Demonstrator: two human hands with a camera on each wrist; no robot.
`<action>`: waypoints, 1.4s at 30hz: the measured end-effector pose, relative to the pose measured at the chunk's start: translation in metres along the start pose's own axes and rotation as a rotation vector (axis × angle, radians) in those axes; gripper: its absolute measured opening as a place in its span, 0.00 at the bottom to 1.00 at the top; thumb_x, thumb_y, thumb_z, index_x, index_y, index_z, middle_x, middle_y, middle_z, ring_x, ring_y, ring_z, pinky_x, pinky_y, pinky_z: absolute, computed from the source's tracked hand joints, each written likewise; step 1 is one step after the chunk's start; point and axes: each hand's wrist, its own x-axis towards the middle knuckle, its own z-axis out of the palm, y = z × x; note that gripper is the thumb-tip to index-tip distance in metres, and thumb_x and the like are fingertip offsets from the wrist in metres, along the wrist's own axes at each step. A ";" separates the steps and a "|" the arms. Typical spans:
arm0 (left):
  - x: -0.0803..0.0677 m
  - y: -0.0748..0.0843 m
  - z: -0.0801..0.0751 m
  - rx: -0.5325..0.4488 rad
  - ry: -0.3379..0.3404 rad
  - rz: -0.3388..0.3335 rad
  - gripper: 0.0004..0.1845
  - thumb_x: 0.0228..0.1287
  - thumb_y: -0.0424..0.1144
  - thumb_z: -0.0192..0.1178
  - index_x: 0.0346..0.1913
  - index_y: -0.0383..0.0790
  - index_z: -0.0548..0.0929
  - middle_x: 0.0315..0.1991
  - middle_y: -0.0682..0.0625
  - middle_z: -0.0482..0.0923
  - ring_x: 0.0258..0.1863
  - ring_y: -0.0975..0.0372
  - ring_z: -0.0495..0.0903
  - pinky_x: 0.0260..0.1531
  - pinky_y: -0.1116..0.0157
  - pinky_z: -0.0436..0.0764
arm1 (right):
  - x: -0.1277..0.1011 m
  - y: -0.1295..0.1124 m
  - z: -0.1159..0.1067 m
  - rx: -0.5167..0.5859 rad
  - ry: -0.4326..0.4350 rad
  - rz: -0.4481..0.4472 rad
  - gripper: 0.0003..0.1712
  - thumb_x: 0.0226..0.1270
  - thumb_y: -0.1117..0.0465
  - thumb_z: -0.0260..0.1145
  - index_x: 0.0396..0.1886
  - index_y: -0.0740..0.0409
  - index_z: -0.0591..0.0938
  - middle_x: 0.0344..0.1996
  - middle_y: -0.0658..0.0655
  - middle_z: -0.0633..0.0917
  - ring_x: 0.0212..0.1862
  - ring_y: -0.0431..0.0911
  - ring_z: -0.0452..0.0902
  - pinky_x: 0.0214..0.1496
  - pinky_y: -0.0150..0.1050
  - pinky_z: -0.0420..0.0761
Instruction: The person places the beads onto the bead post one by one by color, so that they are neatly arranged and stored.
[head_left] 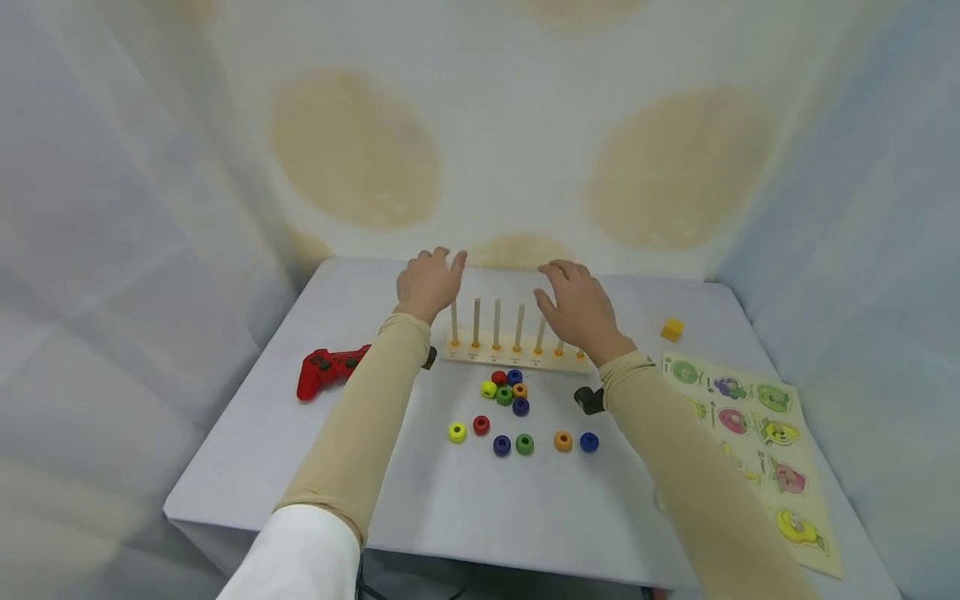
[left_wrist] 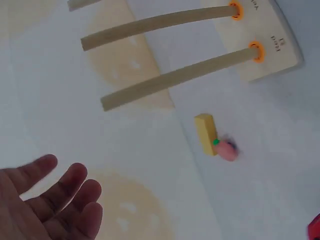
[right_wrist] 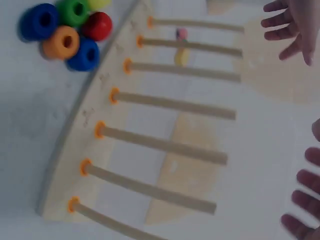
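Note:
A pale wooden board with a row of upright pegs (head_left: pixel 510 357) stands at the middle of the table; its pegs carry no beads. My left hand (head_left: pixel 429 285) is raised above its left end, fingers loosely spread, holding nothing. Over the right end hovers my right hand (head_left: pixel 577 307), also relaxed, partly hiding the pegs there. In front of the board sits a tight cluster of coloured beads, including a green bead (head_left: pixel 505 395) and a blue bead (right_wrist: pixel 39 22). Nearer me lies a loose row, from a yellow bead (head_left: pixel 457 432) to a blue bead (head_left: pixel 588 442).
A red game controller (head_left: pixel 322 372) lies at left, partly behind the left sleeve. At right are a fruit puzzle board (head_left: pixel 761 425) and a yellow block (head_left: pixel 672 329). The left wrist view shows a yellow bar (left_wrist: pixel 205 135) and a pink toy fruit (left_wrist: pixel 226 150) beyond the pegs.

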 end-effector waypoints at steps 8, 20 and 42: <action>-0.035 -0.059 0.065 -0.241 -0.122 -0.143 0.22 0.77 0.40 0.44 0.63 0.32 0.78 0.60 0.35 0.81 0.57 0.45 0.81 0.57 0.48 0.80 | -0.042 -0.044 0.063 -0.095 -0.141 -0.401 0.12 0.72 0.61 0.64 0.52 0.52 0.85 0.42 0.50 0.86 0.41 0.44 0.82 0.42 0.37 0.82; -0.081 -0.087 0.171 -0.191 -0.189 -0.060 0.31 0.69 0.50 0.65 0.72 0.50 0.72 0.71 0.40 0.65 0.67 0.43 0.68 0.65 0.44 0.70 | -0.094 -0.062 0.138 -0.179 -0.357 -0.374 0.11 0.70 0.59 0.69 0.50 0.42 0.88 0.44 0.46 0.87 0.48 0.42 0.84 0.51 0.41 0.83; -0.091 -0.077 0.161 -0.337 -0.152 -0.066 0.24 0.74 0.50 0.58 0.70 0.55 0.74 0.73 0.42 0.63 0.66 0.45 0.66 0.66 0.43 0.67 | 0.029 -0.094 0.071 0.015 -0.147 -0.108 0.22 0.73 0.50 0.67 0.64 0.47 0.81 0.57 0.51 0.87 0.60 0.50 0.80 0.65 0.53 0.75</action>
